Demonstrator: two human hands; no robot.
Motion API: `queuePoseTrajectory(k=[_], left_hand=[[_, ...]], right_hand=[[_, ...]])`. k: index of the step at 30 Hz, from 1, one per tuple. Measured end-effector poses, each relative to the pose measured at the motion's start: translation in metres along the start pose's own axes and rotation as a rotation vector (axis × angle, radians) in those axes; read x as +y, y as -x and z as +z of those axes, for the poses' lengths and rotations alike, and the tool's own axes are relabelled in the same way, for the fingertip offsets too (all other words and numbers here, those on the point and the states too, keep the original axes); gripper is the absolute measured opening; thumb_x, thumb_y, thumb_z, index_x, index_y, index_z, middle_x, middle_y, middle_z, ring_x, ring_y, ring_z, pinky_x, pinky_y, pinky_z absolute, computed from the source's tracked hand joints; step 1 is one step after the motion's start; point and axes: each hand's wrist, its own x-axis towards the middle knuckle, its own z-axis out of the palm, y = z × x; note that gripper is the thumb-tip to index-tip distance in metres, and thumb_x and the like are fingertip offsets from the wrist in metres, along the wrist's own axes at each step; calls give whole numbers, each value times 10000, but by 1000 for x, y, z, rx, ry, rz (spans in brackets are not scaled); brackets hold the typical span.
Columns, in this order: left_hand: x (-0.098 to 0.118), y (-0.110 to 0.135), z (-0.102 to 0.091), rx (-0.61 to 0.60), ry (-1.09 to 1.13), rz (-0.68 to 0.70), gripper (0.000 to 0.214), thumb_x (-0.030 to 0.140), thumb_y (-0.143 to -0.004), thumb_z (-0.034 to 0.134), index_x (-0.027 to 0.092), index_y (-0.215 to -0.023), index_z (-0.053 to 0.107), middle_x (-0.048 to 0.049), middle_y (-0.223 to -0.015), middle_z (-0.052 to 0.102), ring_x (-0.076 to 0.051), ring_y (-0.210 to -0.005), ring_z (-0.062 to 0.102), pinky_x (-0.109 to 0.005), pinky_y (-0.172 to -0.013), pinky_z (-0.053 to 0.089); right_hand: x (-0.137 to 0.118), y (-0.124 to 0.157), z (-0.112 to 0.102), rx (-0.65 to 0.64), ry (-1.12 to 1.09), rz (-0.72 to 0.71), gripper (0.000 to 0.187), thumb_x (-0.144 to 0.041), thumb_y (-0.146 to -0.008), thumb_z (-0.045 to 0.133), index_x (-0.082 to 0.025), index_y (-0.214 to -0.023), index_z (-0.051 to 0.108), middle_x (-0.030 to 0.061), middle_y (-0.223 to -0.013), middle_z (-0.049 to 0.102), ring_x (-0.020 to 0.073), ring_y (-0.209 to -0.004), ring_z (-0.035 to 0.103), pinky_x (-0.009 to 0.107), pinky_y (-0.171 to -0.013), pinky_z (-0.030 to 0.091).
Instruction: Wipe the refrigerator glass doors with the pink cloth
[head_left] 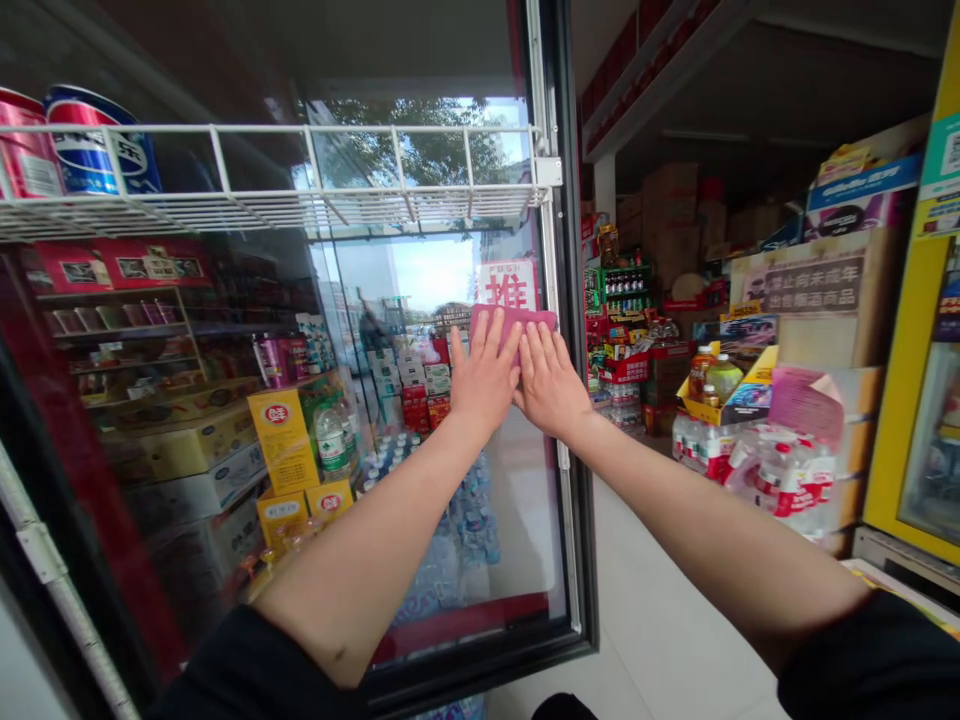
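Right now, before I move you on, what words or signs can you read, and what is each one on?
"PUSH" and "推": sign on the glass door.
"禁止向未成年": brown sign; its next line is blurred.
Pepsi-style logo: can on the wire shelf.
Yellow boxes, bottle labels: too blurred.

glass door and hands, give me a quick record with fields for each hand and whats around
left hand: flat on pink cloth
right hand: flat on the same cloth
surface: glass door, cloth pressed against it
sign: push sign, just above cloth
nearby: white wire rack on door, bottled water at right
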Motion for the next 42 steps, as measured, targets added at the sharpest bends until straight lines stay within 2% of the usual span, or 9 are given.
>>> queuePoseTrajectory(k=[5, 12, 18, 22, 25, 30, 34, 38, 42], left_hand=[[6, 22, 12, -15, 24, 9, 675, 368, -1101, 421, 241, -1747, 273, -106, -1852, 44, -331, -1733, 47, -725, -1352, 1], [24, 71, 39, -97, 58, -8, 690, 360, -1090, 482, 277, -1744, 279, -81, -1841, 55, -316, -1731, 82, -731, -1357, 44], [46, 124, 57, -179, 76, -27, 648, 368, -1097, 450, 295, -1727, 316, -69, -1831, 93, -330, -1718, 164, -745, -1348, 157], [55, 166, 65, -269, 80, -33, 627, 378, -1096, 431, 323, -1714, 341, -50, -1818, 177, -322, -1701, 236, -727, -1336, 258], [52, 180, 64, -292, 81, -37, 640, 384, -1089, 440, 354, -1716, 317, -27, -1811, 222, -307, -1696, 254, -706, -1342, 273], [21, 146, 42, -211, 42, -60, 644, 328, -1107, 371, 313, -1741, 263, -33, -1832, 110, -292, -1720, 161, -707, -1365, 166], [-15, 94, 12, -103, 12, -69, 659, 316, -1105, 365, 275, -1752, 245, -55, -1846, 62, -302, -1731, 96, -718, -1363, 68], [-52, 47, -15, -7, -7, -40, 728, 349, -1081, 442, 246, -1762, 206, -83, -1857, 67, -313, -1735, 46, -701, -1360, -29], [-79, 21, -33, 34, -17, -9, 749, 366, -1073, 450, 217, -1763, 200, -107, -1864, 76, -326, -1734, 14, -660, -1365, -68]], right_hand=[[-19, 21, 9, 3, -7, 62, 899, -394, -1034, 586, 132, -1672, 232, 377, -1766, 199, 485, -1690, 147, 674, -1370, 178], [-35, 76, 27, -101, 6, 25, 915, -407, -1023, 610, 128, -1670, 248, 362, -1766, 203, 464, -1697, 148, 655, -1382, 179], [-59, 130, 39, -176, 44, -16, 855, -396, -1007, 642, 137, -1620, 375, 371, -1730, 300, 503, -1648, 289, 679, -1352, 286], [-81, 171, 45, -198, -19, -29, 765, -391, -986, 638, 16, -1617, 491, 303, -1718, 393, 479, -1633, 348, 672, -1334, 362], [-88, 180, 45, -192, -90, -37, 768, -360, -985, 623, -11, -1648, 455, 288, -1721, 392, 472, -1636, 345, 689, -1317, 393], [-75, 124, 36, -109, -175, -63, 686, -267, -1062, 515, 47, -1657, 382, 300, -1744, 350, 446, -1668, 262, 656, -1336, 370], [-57, 50, 26, 12, -274, -48, 669, -146, -1085, 333, -52, -1738, 223, 231, -1789, 308, 343, -1720, 113, 668, -1366, 290], [-44, -16, 12, 53, -252, -56, 715, -138, -1073, 330, -85, -1760, 138, 190, -1831, 217, 310, -1734, 61, 635, -1403, 178], [-38, -60, -2, 110, -154, -55, 780, -231, -1082, 382, -84, -1764, 33, 167, -1853, 142, 345, -1732, 59, 657, -1400, 104]])
